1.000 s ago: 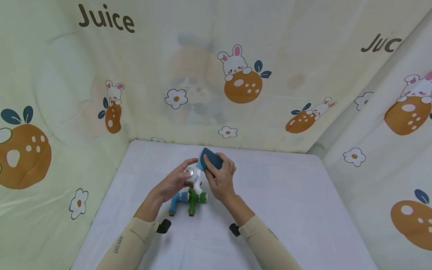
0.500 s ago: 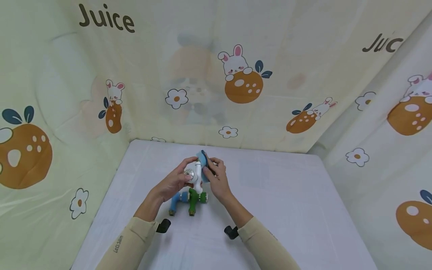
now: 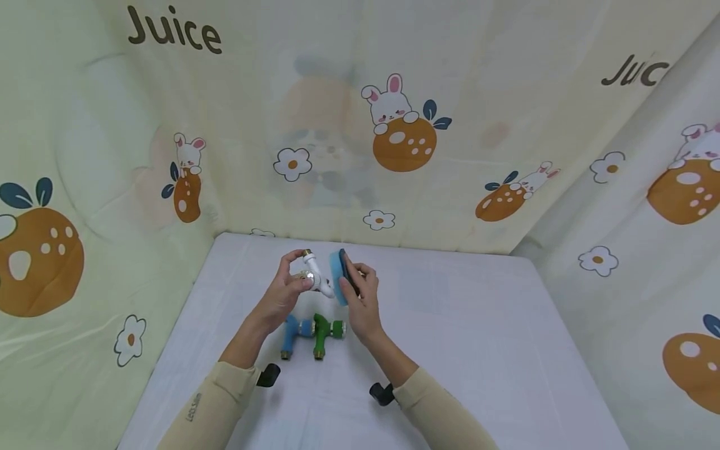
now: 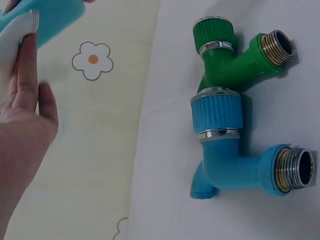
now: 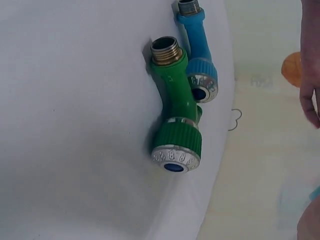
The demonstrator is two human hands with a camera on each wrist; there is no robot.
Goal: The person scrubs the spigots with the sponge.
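My left hand (image 3: 298, 275) grips a white tap (image 3: 314, 275) above the table, its brass threaded end pointing up. Beside it my right hand (image 3: 353, 281) pinches a blue sponge (image 3: 339, 275), held edge-on against the tap's right side. Below the hands, a green tap (image 3: 322, 331) and a blue tap (image 3: 292, 331) lie touching on the white table (image 3: 478, 350). The left wrist view shows the green tap (image 4: 225, 60) above the blue tap (image 4: 225, 160), with my left hand (image 4: 22, 110) at the left edge. The right wrist view shows the green tap (image 5: 175, 115) and the blue tap (image 5: 200, 60).
Cream fabric walls printed with rabbits, oranges and "Juice" (image 3: 174, 31) close in the table at the back and on both sides. Black wrist mounts (image 3: 269, 374) sit on my forearms. Bare white tabletop lies to the right of the taps.
Both hands rose and moved back from the lying taps. The white tap turned so its threaded end points up. The sponge turned from lying over the tap to standing edge-on beside it.
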